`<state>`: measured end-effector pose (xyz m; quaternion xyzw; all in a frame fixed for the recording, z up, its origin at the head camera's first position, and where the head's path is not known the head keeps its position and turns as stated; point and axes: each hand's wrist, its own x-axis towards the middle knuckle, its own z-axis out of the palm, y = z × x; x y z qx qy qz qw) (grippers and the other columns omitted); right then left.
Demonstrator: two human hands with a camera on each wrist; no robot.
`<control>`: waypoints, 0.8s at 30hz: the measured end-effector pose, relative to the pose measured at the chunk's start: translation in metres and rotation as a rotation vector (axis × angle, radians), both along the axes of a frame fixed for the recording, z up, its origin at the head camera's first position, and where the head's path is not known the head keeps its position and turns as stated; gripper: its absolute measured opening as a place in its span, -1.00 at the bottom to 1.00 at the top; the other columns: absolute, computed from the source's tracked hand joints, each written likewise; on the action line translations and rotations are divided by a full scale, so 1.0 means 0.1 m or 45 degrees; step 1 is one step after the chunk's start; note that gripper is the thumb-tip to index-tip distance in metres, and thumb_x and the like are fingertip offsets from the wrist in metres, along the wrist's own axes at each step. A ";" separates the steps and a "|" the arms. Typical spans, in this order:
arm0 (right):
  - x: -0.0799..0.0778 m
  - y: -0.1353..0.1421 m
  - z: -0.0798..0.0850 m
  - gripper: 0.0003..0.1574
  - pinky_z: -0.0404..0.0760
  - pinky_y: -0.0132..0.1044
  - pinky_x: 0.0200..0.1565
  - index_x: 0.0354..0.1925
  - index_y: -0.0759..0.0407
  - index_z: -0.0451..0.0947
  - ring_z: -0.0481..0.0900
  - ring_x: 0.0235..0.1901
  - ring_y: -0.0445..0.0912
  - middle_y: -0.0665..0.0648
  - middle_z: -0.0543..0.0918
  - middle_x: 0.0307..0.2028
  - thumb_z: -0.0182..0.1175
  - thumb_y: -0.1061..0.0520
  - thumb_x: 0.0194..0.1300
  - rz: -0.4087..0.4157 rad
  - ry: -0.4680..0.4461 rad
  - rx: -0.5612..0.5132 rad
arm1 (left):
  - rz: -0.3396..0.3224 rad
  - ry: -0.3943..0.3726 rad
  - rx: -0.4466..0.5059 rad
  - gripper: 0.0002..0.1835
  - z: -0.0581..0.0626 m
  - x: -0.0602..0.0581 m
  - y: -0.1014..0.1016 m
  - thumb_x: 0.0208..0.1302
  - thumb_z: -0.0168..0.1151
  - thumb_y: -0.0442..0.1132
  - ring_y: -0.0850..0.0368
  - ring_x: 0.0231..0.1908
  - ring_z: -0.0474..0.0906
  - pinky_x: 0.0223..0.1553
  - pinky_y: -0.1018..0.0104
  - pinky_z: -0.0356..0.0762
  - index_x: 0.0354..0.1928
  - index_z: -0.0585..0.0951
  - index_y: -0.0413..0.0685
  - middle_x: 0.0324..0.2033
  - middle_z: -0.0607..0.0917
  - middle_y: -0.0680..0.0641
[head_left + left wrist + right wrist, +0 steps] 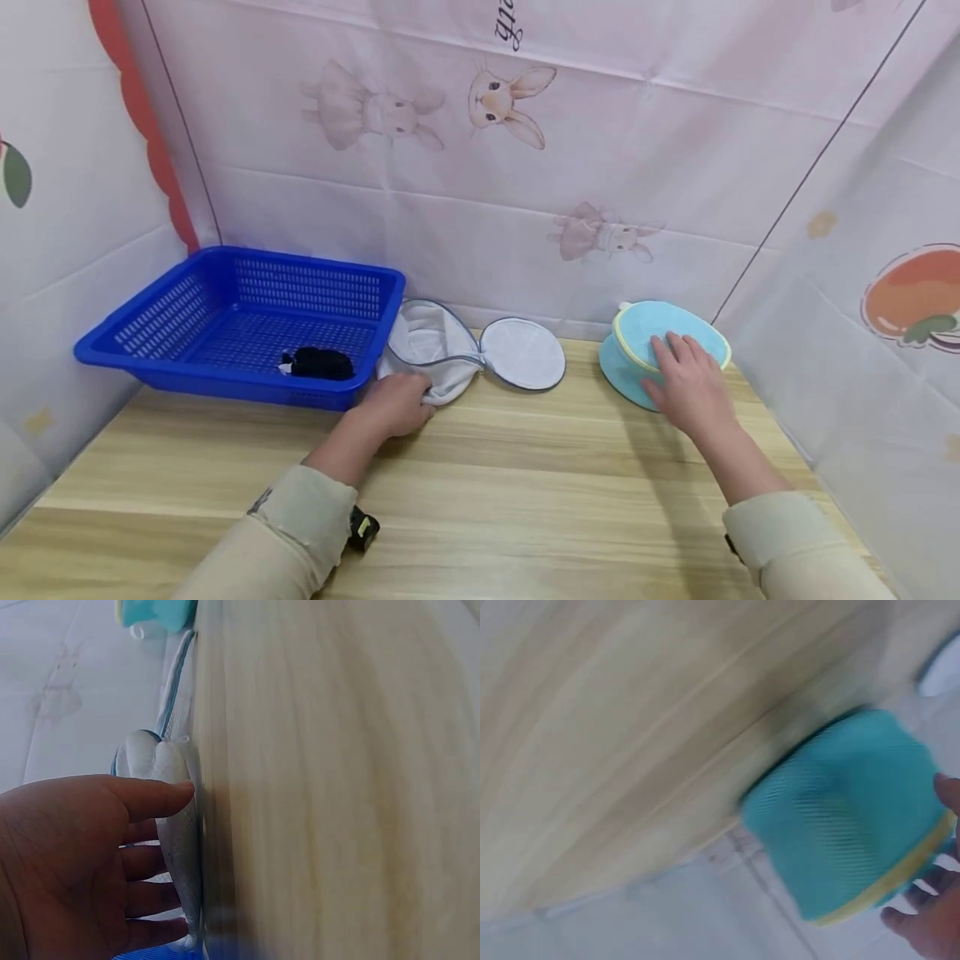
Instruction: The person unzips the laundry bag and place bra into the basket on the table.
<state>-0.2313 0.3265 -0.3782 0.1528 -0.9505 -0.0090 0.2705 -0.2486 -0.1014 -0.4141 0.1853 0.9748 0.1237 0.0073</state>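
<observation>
The left hand, its fingers extended and apart, touched the side of a white mesh bag, which lay on the wooden surface just beside a blue basket, its round lid out to the right. The right hand rested, fingers spread, on a light-blue bag with a yellow rim at the surface's right. A black bundle lay inside the basket.

The head view is bright, evenly lit and fairly sharp, its side walls splayed by the wide lens; the right arm casts a soft shadow leftward on the table. Left wrist: dimmer, hazy. Right wrist: blur smears the bag
</observation>
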 end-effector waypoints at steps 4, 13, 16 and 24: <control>-0.12 0.18 -0.11 -0.28 0.45 0.29 0.06 0.24 0.34 0.43 0.42 0.18 0.33 0.42 0.47 0.20 0.37 0.16 0.14 0.046 0.058 0.085 | 0.024 -0.040 -0.011 -0.82 0.01 0.00 0.01 0.20 0.30 -0.09 -0.08 -0.22 0.61 -0.21 0.00 0.53 -0.40 0.54 0.00 -0.36 0.65 -0.05; -0.08 0.25 -0.27 -0.39 0.47 0.28 0.05 0.14 0.30 0.55 0.52 0.11 0.26 0.37 0.58 0.14 0.34 0.28 0.06 0.167 0.265 0.038 | 0.011 -0.097 0.011 -0.80 0.09 -0.02 0.03 0.24 0.27 -0.06 0.01 -0.30 0.52 -0.20 0.06 0.51 -0.40 0.56 -0.01 -0.39 0.61 -0.03; -0.01 0.20 -0.31 -0.44 0.44 0.34 0.08 0.13 0.25 0.57 0.52 0.13 0.26 0.36 0.58 0.15 0.29 0.26 0.11 0.257 0.284 -0.043 | 0.010 -0.128 0.035 -0.79 0.10 0.01 0.03 0.26 0.27 -0.06 0.04 -0.35 0.48 -0.24 0.07 0.50 -0.43 0.55 -0.01 -0.42 0.58 -0.02; 0.16 0.02 -0.27 -0.40 0.35 0.25 0.27 0.08 0.15 0.65 0.50 0.25 0.09 0.24 0.63 0.15 -0.22 -0.12 0.57 0.472 0.334 -0.242 | -0.107 -0.039 0.147 -0.76 0.30 0.20 0.26 0.35 0.22 -0.05 0.06 -0.36 0.58 -0.25 0.08 0.56 -0.41 0.63 -0.02 -0.43 0.67 0.00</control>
